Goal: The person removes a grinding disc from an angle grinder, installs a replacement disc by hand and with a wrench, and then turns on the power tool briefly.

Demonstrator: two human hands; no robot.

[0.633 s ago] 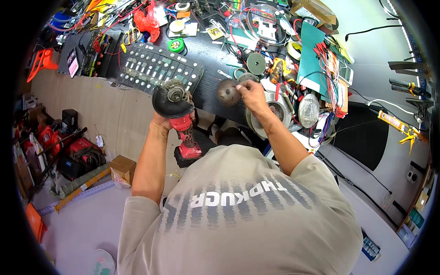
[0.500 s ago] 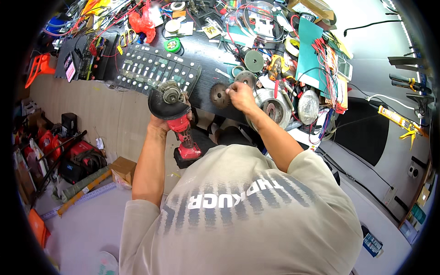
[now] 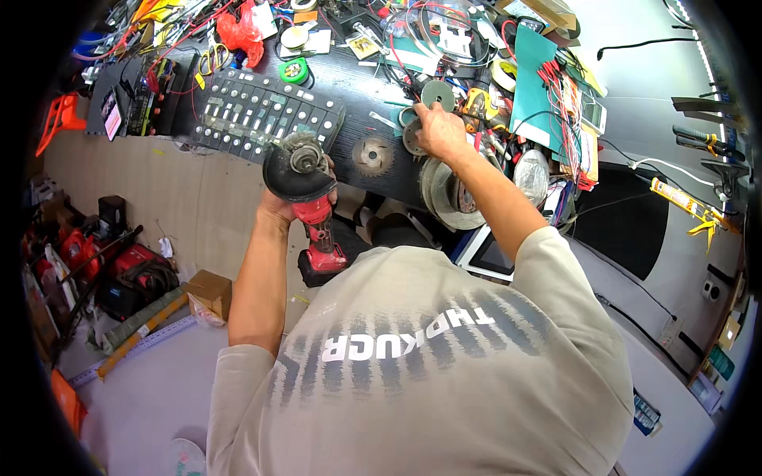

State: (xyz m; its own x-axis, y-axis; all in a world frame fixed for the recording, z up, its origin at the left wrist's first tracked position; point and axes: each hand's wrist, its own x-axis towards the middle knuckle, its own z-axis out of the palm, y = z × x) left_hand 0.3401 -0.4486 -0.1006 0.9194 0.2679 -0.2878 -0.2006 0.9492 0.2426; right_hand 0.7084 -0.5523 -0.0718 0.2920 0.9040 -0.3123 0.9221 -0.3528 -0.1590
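"Holding what, that left hand [image 3: 278, 206]?"

"A grinder [image 3: 316, 222]. Picture a clock with twelve at the top, and it sits near ten. It is up in the air by the near edge of the table [image 3: 343, 89]. The hand is wrapped tight around its red body, and some fingers peek out on the far side. The arm points up to twelve, bent at the elbow."

"What is the grinder made of?"

"The body looks hard and smooth, red with black bits. On top is a black, half-round guard [image 3: 295, 187], and a bumpy metal end [image 3: 305, 159] faces up."

"And the right hand [image 3: 441, 133]?"

"That arm reaches toward eleven. The hand's back is up, and its fingers point down over a flat grey disc [image 3: 413, 141]. I can't tell if they are pinching it."

"What else is close?"

"At three from the metal end, a round saw blade [image 3: 372, 156] lies flat, with teeth on its rim and a hole in the middle. At one from the grey disc is a green disc [image 3: 437, 95]. At eleven from the grinder is a flat, dark box [image 3: 270, 115] with rows of pale bits. The table is black, with thin streaks like wood."
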